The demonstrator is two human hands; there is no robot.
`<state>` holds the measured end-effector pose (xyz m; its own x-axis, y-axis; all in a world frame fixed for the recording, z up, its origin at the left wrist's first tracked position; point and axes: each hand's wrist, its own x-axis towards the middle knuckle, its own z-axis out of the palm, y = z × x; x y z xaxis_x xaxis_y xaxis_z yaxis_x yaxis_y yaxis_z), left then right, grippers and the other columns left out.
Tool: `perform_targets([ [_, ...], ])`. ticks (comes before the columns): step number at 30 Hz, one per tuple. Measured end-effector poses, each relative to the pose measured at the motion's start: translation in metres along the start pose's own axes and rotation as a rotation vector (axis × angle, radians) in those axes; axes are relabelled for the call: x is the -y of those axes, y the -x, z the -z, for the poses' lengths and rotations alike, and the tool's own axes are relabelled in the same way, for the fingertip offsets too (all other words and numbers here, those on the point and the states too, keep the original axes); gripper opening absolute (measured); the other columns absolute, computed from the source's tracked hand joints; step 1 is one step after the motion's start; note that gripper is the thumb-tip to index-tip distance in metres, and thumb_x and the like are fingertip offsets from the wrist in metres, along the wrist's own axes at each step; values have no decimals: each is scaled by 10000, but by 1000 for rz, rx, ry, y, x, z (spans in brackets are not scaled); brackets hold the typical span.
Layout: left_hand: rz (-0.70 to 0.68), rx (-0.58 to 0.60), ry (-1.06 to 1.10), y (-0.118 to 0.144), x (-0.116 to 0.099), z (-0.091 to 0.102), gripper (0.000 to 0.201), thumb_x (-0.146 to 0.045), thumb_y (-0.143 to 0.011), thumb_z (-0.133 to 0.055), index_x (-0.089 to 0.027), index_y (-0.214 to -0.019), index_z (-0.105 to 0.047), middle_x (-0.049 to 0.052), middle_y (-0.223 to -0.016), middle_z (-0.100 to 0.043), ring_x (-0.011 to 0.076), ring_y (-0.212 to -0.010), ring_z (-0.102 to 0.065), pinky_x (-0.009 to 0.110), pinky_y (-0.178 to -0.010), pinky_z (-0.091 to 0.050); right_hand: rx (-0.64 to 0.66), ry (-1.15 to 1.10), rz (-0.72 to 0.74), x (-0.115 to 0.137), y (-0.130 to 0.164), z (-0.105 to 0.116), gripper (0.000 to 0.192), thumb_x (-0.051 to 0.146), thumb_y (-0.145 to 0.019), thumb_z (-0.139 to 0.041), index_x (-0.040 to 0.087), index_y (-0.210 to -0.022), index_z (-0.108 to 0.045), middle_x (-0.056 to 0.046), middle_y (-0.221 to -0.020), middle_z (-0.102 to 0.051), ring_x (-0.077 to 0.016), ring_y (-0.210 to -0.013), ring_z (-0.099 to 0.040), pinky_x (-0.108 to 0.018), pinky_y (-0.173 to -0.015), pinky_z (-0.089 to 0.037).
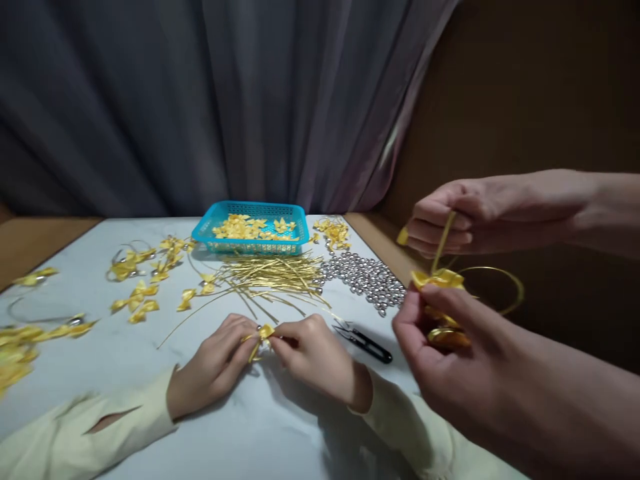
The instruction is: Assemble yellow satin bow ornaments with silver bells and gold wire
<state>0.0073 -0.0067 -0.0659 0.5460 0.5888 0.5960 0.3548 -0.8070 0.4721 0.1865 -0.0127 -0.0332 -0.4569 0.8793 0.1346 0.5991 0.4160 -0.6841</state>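
Observation:
My left hand (pixel 425 340) pinches a small yellow ribbon bow (pixel 439 278) at the table's right edge, with a coil of gold ribbon (pixel 447 337) tucked under its fingers. Just above it, my right hand (pixel 460 217) is closed on a thin gold strip (pixel 443 243) that runs up from the bow. A loop of gold wire (pixel 515 287) curves out to the right of the bow.
Another person's hands in cream sleeves (pixel 215 363) (pixel 315 357) hold a small yellow bow at the near middle. Black snips (pixel 365 341) lie beside them. Behind are gold wires (pixel 270 273), silver beads (pixel 365 277), a blue basket (pixel 250 248) and loose bows (pixel 137 297).

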Motion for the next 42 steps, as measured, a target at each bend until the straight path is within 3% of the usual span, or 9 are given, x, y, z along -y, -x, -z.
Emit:
perform_targets([
  [10,-7,3,35,2,6,-3,146,-64,-876,-358,-156,-856,-469,51,-752,-542,162,-760,-496,329,-749,-435,20,-51,-2,-1,-1,-3,317,95,-801,-483,142,-497,-562,30,-421,-515,-63,-421,-413,-193,-476,-275],
  [20,114,-11,57,1,4,-3,170,-108,-890,-351,-169,-775,-460,40,-733,-536,158,-749,-490,288,-715,-436,78,-104,-17,-6,-3,1,325,140,-820,-484,153,-505,-565,38,-419,-521,-67,-422,-454,-182,-494,-319],
  [29,186,8,57,0,2,-2,218,-187,-908,-328,-173,-749,-477,43,-725,-542,161,-745,-507,275,-695,-443,30,-101,6,-5,-1,-2,344,166,-840,-468,158,-509,-562,36,-441,-528,-63,-413,-433,-182,-484,-330],
  [33,349,12,114,0,4,-3,253,-259,-918,-325,-172,-740,-483,29,-700,-529,154,-706,-516,272,-675,-431,97,-149,-100,-6,-4,5,269,205,-836,-471,156,-623,-627,32,-421,-536,-70,-382,-433,-183,-452,-341],
  [37,561,5,317,-1,8,-4,290,-336,-926,-329,-166,-740,-471,-9,-632,-501,116,-560,-492,245,-575,-411,181,-237,-262,-8,-7,16,209,263,-812,-505,151,-699,-640,38,-380,-498,-77,-356,-422,-179,-404,-333],
  [42,669,-78,551,-3,11,-6,300,-379,-917,-364,-164,-728,-452,-12,-648,-491,109,-568,-474,237,-559,-407,157,-303,-339,-5,-9,26,207,291,-800,-516,143,-696,-617,45,-372,-469,-61,-322,-363,-174,-363,-284],
])
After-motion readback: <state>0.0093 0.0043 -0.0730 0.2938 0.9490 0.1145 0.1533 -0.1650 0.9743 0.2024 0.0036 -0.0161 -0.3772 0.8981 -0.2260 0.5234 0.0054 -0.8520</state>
